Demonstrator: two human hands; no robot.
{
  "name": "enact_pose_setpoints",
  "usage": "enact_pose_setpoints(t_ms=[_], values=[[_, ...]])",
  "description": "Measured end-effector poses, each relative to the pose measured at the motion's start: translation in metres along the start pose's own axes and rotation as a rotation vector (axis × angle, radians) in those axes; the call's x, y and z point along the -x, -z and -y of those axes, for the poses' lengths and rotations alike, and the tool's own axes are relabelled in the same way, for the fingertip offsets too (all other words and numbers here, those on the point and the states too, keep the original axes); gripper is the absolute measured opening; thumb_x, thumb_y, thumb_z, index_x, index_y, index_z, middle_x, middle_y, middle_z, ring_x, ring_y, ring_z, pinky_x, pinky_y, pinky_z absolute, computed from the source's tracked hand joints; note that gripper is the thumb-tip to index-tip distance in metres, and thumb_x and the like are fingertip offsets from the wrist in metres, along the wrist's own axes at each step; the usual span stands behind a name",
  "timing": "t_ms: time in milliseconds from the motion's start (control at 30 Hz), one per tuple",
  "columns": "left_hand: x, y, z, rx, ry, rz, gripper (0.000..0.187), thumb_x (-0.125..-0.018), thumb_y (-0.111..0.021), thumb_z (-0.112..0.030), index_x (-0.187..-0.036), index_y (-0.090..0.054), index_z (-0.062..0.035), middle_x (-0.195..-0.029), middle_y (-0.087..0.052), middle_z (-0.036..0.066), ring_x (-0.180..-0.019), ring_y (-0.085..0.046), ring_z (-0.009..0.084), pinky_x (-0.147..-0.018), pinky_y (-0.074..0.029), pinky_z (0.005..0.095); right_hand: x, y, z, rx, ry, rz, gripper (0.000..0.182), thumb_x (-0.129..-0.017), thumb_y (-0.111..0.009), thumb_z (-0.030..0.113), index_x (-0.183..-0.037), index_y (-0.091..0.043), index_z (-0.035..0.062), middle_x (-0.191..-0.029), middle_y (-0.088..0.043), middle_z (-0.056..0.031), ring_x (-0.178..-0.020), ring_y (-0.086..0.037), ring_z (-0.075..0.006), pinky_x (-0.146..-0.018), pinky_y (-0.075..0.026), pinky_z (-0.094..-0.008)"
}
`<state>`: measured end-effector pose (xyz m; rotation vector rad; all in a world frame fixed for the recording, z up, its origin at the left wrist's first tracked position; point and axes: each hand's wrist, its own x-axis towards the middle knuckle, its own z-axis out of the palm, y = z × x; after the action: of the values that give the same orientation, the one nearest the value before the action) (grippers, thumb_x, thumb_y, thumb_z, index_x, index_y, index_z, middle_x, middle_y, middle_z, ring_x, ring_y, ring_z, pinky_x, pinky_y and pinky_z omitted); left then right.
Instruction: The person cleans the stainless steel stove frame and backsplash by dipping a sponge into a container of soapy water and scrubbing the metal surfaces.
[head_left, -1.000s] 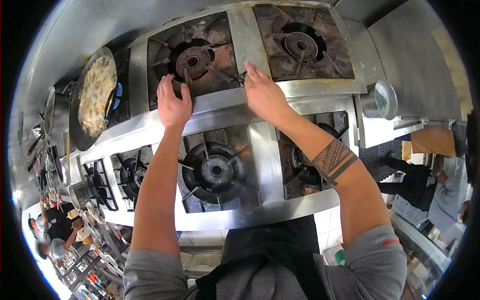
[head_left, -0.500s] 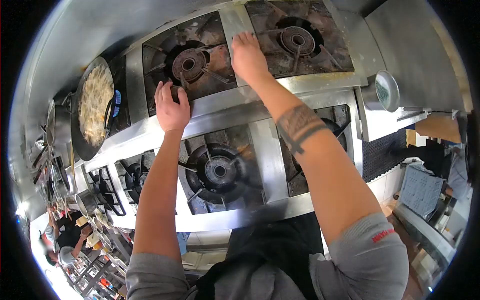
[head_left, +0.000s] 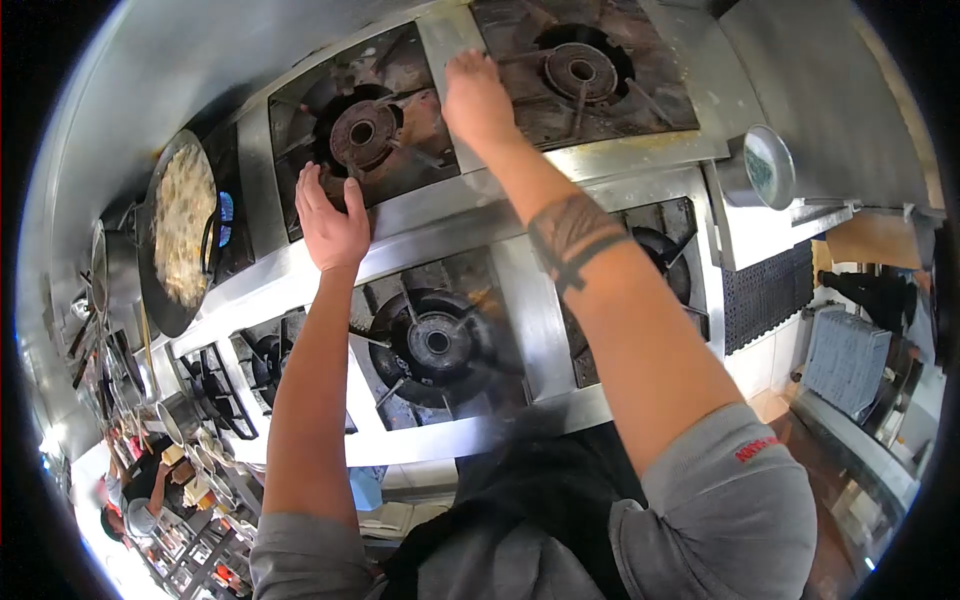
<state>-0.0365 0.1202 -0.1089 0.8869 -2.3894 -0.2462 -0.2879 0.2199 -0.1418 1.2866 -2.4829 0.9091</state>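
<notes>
Both arms reach forward, left hand spread, right hand curled.

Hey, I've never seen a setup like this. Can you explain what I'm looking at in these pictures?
There's no robot here: these are a person's bare hands, seen by one camera on their head, looking forward and down. They're at a steel stove. The left hand is open and empty, at the front edge of a rear burner. The right hand is over the strip between two rear burners; I can't tell whether it holds anything. At left, a pan of bubbling food sits by a blue flame.
</notes>
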Motion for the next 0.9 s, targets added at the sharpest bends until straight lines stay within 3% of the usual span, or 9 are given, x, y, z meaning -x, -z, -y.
enact_pose_setpoints(t_ms=[133,333,367,467,567,700,767,900], values=[[-0.002,-0.001,-0.004,-0.011,0.071,0.056,0.059,-0.101,-0.066,-0.030,-0.145,-0.047,0.0047,-0.151,-0.052,0.024,-0.142,-0.046,0.0434,-0.119,-0.038,0.0502,0.065,0.035,0.022,-0.081,0.015,-0.038,0.040,-0.086,-0.065,0.003,-0.124,-0.062,-0.0081,-0.136,-0.063,-0.0259,-0.135,-0.055,-0.0426,-0.120,-0.037,-0.0530],[0.001,0.003,-0.001,0.005,0.031,0.063,0.059,-0.101,-0.066,-0.031,-0.145,-0.047,0.0044,-0.151,-0.053,0.024,-0.143,-0.046,0.0430,-0.119,-0.038,0.0501,-0.020,0.018,-0.002,-0.103,-0.043,0.045,0.038,-0.085,-0.065,0.004,-0.121,-0.065,-0.0069,-0.128,-0.066,-0.0260,-0.125,-0.060,-0.0404,-0.113,-0.041,-0.0544],[0.001,0.003,-0.002,-0.001,0.042,0.072,0.060,-0.101,-0.066,-0.031,-0.146,-0.047,0.0043,-0.151,-0.052,0.024,-0.143,-0.046,0.0430,-0.119,-0.038,0.0500,-0.009,0.009,-0.003,0.059,0.077,-0.057,0.039,-0.085,-0.066,0.005,-0.122,-0.065,-0.0074,-0.128,-0.067,-0.0276,-0.132,-0.057,-0.0410,-0.117,-0.040,-0.0536],[-0.002,0.000,-0.004,0.013,0.046,0.068,0.061,-0.101,-0.066,-0.031,-0.147,-0.045,0.0044,-0.152,-0.052,0.024,-0.143,-0.046,0.0428,-0.119,-0.038,0.0499,0.054,0.037,0.019,-0.133,-0.027,-0.007,0.036,-0.089,-0.062,0.006,-0.121,-0.065,-0.0082,-0.138,-0.061,-0.0287,-0.145,-0.047,-0.0415,-0.124,-0.034,-0.0520],[0.000,0.003,-0.005,-0.002,0.060,0.084,0.062,-0.101,-0.065,-0.031,-0.148,-0.045,0.0047,-0.152,-0.051,0.025,-0.143,-0.046,0.0433,-0.119,-0.038,0.0502,0.052,0.036,0.017,-0.109,-0.029,0.006,0.034,-0.088,-0.062,0.004,-0.120,-0.065,-0.0086,-0.141,-0.059,-0.0291,-0.142,-0.048,-0.0427,-0.123,-0.035,-0.0529],[-0.002,-0.001,-0.003,0.004,0.032,0.050,0.061,-0.101,-0.066,-0.030,-0.147,-0.045,0.0041,-0.152,-0.051,0.025,-0.142,-0.046,0.0444,-0.118,-0.038,0.0510,-0.032,0.005,-0.006,-0.127,-0.086,0.097,0.036,-0.086,-0.064,0.002,-0.120,-0.064,-0.0085,-0.140,-0.059,-0.0285,-0.141,-0.049,-0.0433,-0.122,-0.035,-0.0540],[0.002,0.001,-0.002,0.009,0.017,0.054,0.060,-0.101,-0.066,-0.029,-0.147,-0.046,0.0040,-0.152,-0.051,0.026,-0.141,-0.046,0.0447,-0.118,-0.038,0.0511,-0.035,-0.007,-0.007,-0.056,0.006,-0.112,0.036,-0.085,-0.064,0.002,-0.119,-0.064,-0.0080,-0.141,-0.059,-0.0271,-0.139,-0.050,-0.0429,-0.122,-0.034,-0.0541],[-0.003,0.001,-0.007,0.012,0.013,0.033,0.058,-0.099,-0.069,-0.025,-0.145,-0.047,0.0043,-0.149,-0.053,0.026,-0.140,-0.048,0.0451,-0.117,-0.040,0.0513,0.057,0.041,0.022,-0.153,-0.038,0.024,0.040,-0.087,-0.067,0.004,-0.125,-0.062,-0.0075,-0.143,-0.058,-0.0274,-0.142,-0.049,-0.0425,-0.123,-0.034,-0.0525]])
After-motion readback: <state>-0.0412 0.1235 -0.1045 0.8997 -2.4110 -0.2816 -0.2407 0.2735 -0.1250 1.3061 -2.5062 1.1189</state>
